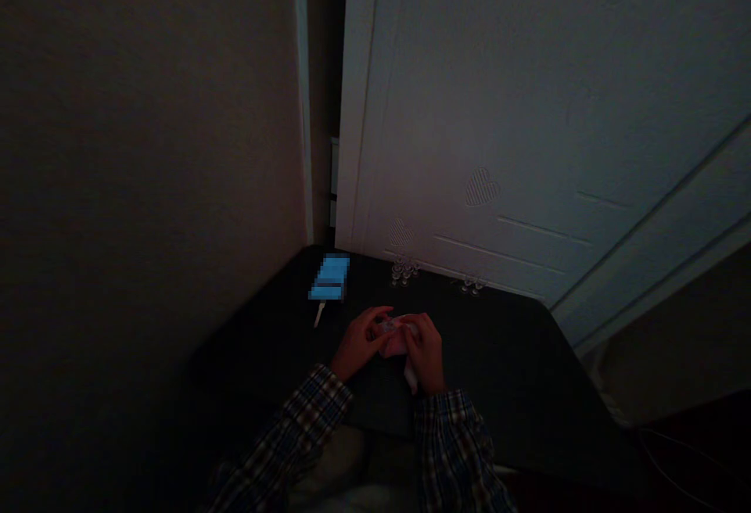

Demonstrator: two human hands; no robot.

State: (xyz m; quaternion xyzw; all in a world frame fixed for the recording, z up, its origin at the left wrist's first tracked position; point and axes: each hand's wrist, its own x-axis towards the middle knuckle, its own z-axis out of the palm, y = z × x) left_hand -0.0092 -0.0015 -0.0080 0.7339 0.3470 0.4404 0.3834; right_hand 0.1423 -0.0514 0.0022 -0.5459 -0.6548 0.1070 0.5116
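The room is dim. My left hand (359,345) and my right hand (426,353) meet over a dark table (498,356), both with fingers closed on a small pink and white piece of paper or cloth (394,339). A white part of it hangs down below my right hand. Both sleeves are plaid.
A blue flat thing (330,278) lies at the table's far left, with a small white stick (319,314) just in front of it. Several small clear glass items (404,270) stand at the back edge against a white panelled door (498,145). A wall is on the left.
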